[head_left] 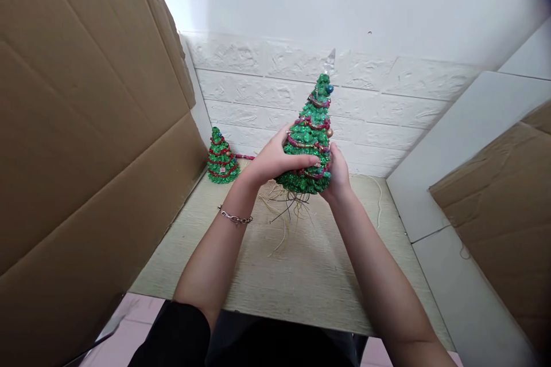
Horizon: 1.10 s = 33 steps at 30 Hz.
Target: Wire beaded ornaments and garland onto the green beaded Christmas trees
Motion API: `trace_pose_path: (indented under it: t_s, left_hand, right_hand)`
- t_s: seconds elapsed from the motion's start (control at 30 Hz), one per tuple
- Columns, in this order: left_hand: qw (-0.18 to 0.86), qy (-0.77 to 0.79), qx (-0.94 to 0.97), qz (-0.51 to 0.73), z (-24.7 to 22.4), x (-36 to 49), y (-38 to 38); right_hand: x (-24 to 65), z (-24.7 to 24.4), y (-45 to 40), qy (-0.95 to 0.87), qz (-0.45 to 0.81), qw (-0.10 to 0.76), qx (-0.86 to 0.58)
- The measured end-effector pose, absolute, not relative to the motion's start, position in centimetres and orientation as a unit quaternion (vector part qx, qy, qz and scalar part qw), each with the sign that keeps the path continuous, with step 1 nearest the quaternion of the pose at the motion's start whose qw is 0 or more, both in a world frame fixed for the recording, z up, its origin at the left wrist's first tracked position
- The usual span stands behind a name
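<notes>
Both hands hold up a small glittery green Christmas tree [307, 137] with red-pink garlands, tiny baubles and a clear pointed topper [330, 61]. The tree leans a little to the right above the table. My left hand [286, 157] is wrapped round its left side, thumb across the lower front. My right hand [339, 172] supports the lower right side from behind, its fingers partly hidden by the tree. Beneath the tree's base, thin wires and pale strings [290, 206] show. A second, smaller green tree [222, 157] with red garlands stands upright at the back left.
Large cardboard [99, 126] walls off the left side. White panels [451, 155] with another cardboard piece [495, 200] close in the right. A white brick-pattern wall [241, 89] stands behind the pale tabletop [301, 281]. A red stick-like piece [244, 157] and a white string [380, 200] lie near the back.
</notes>
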State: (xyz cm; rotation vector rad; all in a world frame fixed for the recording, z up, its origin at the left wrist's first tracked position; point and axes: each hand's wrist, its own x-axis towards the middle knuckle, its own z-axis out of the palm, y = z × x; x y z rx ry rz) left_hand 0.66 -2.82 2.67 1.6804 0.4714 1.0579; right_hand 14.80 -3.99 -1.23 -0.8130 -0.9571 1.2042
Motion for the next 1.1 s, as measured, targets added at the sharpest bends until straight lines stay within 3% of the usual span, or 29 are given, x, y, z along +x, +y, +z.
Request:
trace_pose_path:
  t_s: [0.1, 0.27, 0.47, 0.57, 0.83, 1.03, 1.1]
  left_hand:
    - [0.499, 0.209, 0.685, 0.488, 3.0, 0.0, -2.7]
    - [0.435, 0.243, 0.627, 0.599, 3.3, -1.5, -1.9]
    - [0.404, 0.243, 0.57, 0.673, 3.7, -2.7, -1.3]
    - [0.399, 0.253, 0.567, 0.675, 3.8, -3.0, -1.0]
    - [0.383, 0.276, 0.605, 0.641, 3.9, -3.1, -1.7]
    - [0.395, 0.272, 0.625, 0.616, 4.1, -3.0, -2.2]
    - [0.41, 0.266, 0.623, 0.611, 4.1, -2.9, -2.3]
  right_hand:
    - [15.4, -3.1, -2.8, -0.433, 0.474, 0.638, -0.425]
    - [15.7, -6.6, -1.4, -0.563, 0.327, 0.425, -0.629]
    - [13.6, -7.6, -3.0, -0.718, 0.323, 0.181, -0.589]
    - [12.5, -7.9, -3.7, -0.75, 0.302, 0.109, -0.578]
    - [12.9, -6.4, -4.3, -0.759, 0.296, 0.078, -0.575]
    - [18.3, -2.1, -4.6, -0.717, 0.263, 0.141, -0.63]
    - [20.1, -1.1, -5.0, -0.663, 0.263, 0.198, -0.672]
